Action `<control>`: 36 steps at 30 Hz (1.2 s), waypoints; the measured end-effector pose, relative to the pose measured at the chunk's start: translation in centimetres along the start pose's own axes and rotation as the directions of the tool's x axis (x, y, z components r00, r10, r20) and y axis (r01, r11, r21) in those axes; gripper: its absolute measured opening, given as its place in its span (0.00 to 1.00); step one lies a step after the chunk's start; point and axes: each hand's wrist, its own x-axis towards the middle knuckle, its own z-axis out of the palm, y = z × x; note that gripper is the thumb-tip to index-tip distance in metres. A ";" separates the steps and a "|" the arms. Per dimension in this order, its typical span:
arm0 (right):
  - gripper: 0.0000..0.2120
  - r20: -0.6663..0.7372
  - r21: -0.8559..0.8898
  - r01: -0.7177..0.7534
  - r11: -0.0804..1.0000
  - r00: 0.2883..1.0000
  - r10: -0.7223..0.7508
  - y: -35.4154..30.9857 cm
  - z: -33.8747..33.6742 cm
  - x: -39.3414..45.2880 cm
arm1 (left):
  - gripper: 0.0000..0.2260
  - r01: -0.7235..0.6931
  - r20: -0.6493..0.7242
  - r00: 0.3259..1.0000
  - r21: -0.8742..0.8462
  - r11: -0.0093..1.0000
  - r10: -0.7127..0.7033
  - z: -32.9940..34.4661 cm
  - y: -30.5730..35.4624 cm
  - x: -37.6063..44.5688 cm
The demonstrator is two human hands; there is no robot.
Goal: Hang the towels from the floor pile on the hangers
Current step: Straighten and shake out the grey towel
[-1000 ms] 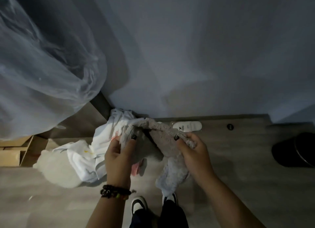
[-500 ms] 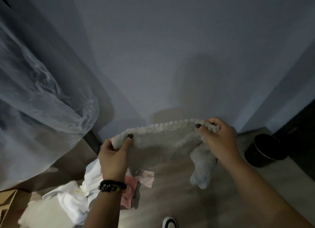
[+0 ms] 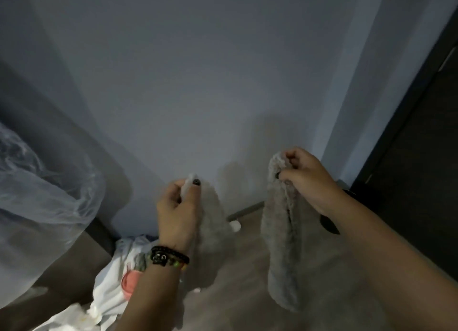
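I hold a fluffy grey towel (image 3: 282, 244) up in front of the wall, above the floor. My left hand (image 3: 177, 212) pinches one top corner of it, and that side hangs down blurred beside my wrist. My right hand (image 3: 306, 179) grips the other top corner, from which a long fold of the towel hangs straight down. The top edge between my hands cannot be made out. The floor pile (image 3: 111, 278) of white cloth with a pink piece lies at the lower left. No hanger is in view.
A large clear plastic cover (image 3: 39, 202) bulges in from the left. A blue-grey wall (image 3: 198, 83) fills the view ahead. A dark door (image 3: 421, 157) stands at the right. A small white object (image 3: 235, 225) lies on the wooden floor by the wall.
Both hands have lifted the grey towel higher off the floor and spread farther apart. The view has tilted up toward the wall and door.
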 end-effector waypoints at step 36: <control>0.10 -0.185 -0.141 0.358 0.923 0.906 -0.380 1.1 -28.2 20.5 | 0.11 -0.190 0.684 0.729 0.186 0.964 0.012 38.5 2.7 4.3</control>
